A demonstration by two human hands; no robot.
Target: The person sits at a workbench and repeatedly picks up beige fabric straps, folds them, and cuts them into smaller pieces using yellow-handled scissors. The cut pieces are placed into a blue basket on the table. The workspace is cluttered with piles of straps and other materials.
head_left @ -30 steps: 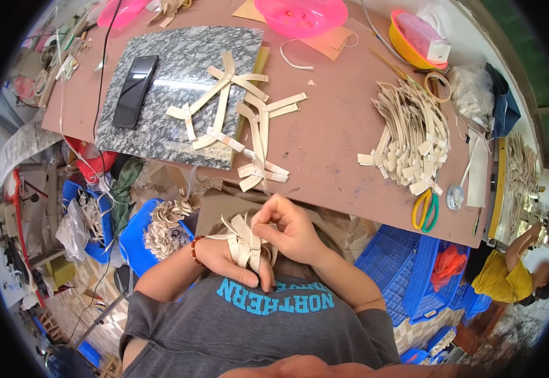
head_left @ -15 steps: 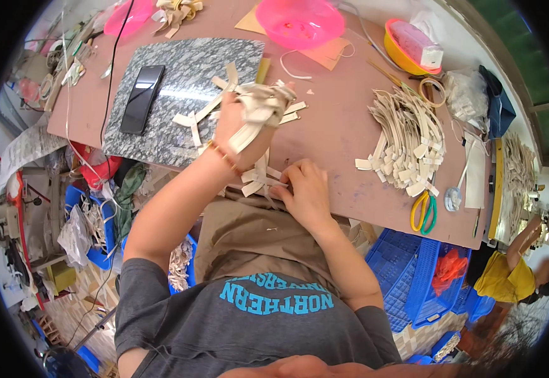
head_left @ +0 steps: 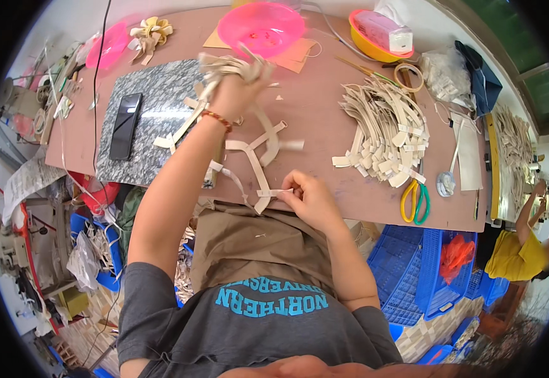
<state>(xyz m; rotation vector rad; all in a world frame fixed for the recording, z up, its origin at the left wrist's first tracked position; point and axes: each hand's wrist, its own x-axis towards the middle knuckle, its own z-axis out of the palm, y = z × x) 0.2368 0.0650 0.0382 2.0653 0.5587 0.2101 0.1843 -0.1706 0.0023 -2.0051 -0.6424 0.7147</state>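
Note:
My left hand [head_left: 241, 94], a braided bracelet at its wrist, is raised over the table's middle. Its fingers are wrapped round a bundle of cream fabric straps [head_left: 221, 66], blurred by motion. Several straps trail down from the bundle toward me. One of these, a branched cream strap [head_left: 255, 165], hangs to the table's front edge. There my right hand [head_left: 309, 198] pinches the short crosspiece at its lower end between thumb and fingers. A large pile of similar straps [head_left: 391, 129] lies to the right of my hands.
A dark phone [head_left: 125, 127] rests on a grey marbled slab [head_left: 154, 85]. Yellow-and-green-handled scissors [head_left: 415, 203] lie by the right pile. Pink basins [head_left: 260, 28] and a tape roll [head_left: 408, 77] stand farther back. Blue crates [head_left: 435, 271] are below right, near a person in yellow [head_left: 519, 258].
My left hand has lifted the bundle away from me and to the left, drawing the straps out long. My right hand stays near the front edge, pinching a strap end.

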